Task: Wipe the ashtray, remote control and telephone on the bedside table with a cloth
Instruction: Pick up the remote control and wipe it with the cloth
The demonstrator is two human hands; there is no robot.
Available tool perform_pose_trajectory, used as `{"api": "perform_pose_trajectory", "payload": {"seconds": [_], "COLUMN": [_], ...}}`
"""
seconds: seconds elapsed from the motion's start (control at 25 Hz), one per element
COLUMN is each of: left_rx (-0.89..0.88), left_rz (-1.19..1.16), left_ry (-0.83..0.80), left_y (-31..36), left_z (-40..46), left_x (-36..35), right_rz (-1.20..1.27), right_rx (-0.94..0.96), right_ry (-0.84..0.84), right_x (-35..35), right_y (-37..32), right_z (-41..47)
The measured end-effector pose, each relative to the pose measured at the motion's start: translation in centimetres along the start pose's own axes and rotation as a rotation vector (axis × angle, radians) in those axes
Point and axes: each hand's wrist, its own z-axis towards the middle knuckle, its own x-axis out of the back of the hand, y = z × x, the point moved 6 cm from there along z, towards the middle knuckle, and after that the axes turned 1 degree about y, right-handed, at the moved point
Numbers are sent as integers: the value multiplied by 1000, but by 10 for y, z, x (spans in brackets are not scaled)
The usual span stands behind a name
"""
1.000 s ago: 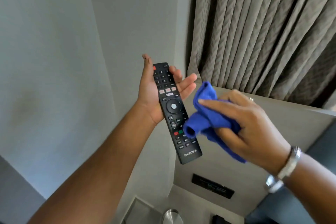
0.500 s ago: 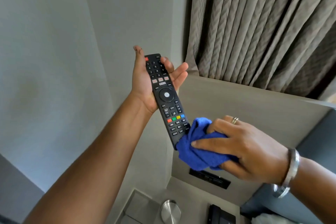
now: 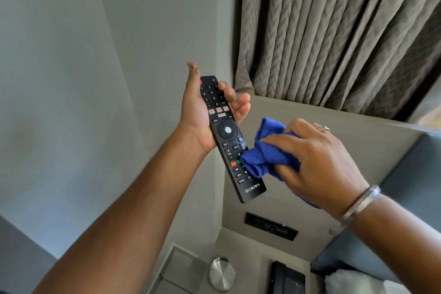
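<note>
My left hand [image 3: 198,112] holds a black remote control [image 3: 226,136] up in the air, button side facing me, its CROWN end pointing down. My right hand [image 3: 317,162] grips a bunched blue cloth [image 3: 265,150] and presses it against the remote's right side over the lower coloured buttons. Far below on the bedside table [image 3: 250,262] stands a round brushed-metal ashtray [image 3: 222,273]. To its right lies the black telephone [image 3: 286,278], cut off by the frame's bottom edge.
A grey wall fills the left. Brown pleated curtains [image 3: 334,31] hang at the upper right above a beige headboard panel [image 3: 358,136] with a black switch strip [image 3: 270,225]. A blue-grey padded headboard [image 3: 415,174] and a white pillow [image 3: 346,281] are at the lower right.
The cloth slid down to the remote's bottom end, then came back up to the lower coloured buttons. The remote stayed in my left hand throughout.
</note>
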Motion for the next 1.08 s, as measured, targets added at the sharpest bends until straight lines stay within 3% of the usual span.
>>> {"api": "perform_pose_trajectory", "payload": {"seconds": [0.2, 0.44, 0.68, 0.88, 0.96, 1.08], "left_rx": [-2, 42, 98, 111, 95, 61], "left_rz": [15, -18, -87, -100, -64, -32], "left_ry": [-58, 34, 35, -2, -66, -53], "left_y": [-1, -19, -28, -23, -23, -14], "left_z": [2, 1, 2, 5, 7, 7], "left_x": [-7, 7, 18, 10, 2, 5], "right_rz": [73, 37, -17, 65, 125, 86], "right_rx": [161, 136, 114, 97, 158, 67], "right_ry": [-57, -121, -308, -132, -148, -193], "right_x": [-11, -17, -17, 1, -12, -16], "right_y": [-42, -19, 5, -5, -28, -9], "right_z": [-3, -7, -18, -13, -21, -25]}}
